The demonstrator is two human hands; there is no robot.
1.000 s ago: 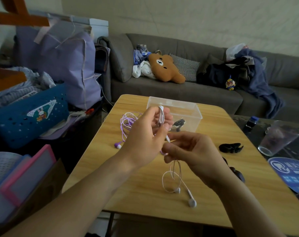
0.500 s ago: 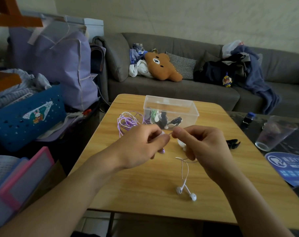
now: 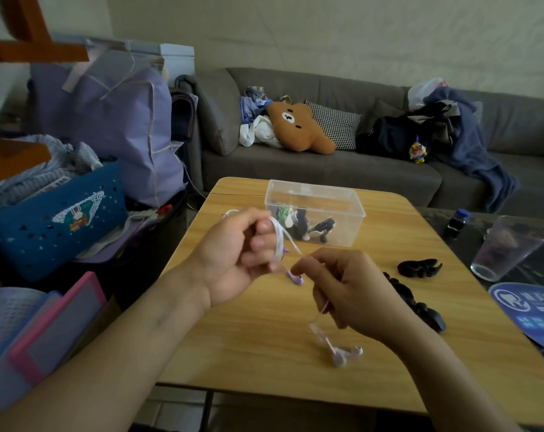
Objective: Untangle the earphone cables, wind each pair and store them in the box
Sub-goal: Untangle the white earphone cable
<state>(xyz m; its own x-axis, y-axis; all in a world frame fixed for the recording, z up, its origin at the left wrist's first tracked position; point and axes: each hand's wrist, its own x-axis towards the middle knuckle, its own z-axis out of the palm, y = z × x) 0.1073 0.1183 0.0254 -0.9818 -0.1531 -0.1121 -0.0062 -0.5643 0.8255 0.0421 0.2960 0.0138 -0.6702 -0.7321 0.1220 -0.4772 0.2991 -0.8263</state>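
A white earphone cable (image 3: 279,241) is gripped in the left hand (image 3: 236,257), whose fingers are curled around several loops of it above the wooden bench (image 3: 264,332). The same cable is pinched between thumb and fingers of the right hand (image 3: 348,288), just beside the left, and a short run of it is stretched between the two hands. Below the right hand the cable hangs down to a pair of white earbuds (image 3: 345,353), which are seen blurred close to the bench top (whether they are touching it cannot be told). A purple earbud (image 3: 295,279) is seen between the hands, and a little purple cable (image 3: 231,212) is visible on the bench behind the left hand.

A clear plastic box (image 3: 355,210) is set at the far middle of the bench, without a lid, and wound earphones (image 3: 305,224) in green, black and white are held inside it. To the right of the hands, black earphone bundles (image 3: 418,268) are laid on the bench, well apart from the box. A drinking glass (image 3: 507,247) is stood on the dark table to the right, and a brown bear cushion (image 3: 298,127) is propped on the grey sofa (image 3: 326,169) beyond.
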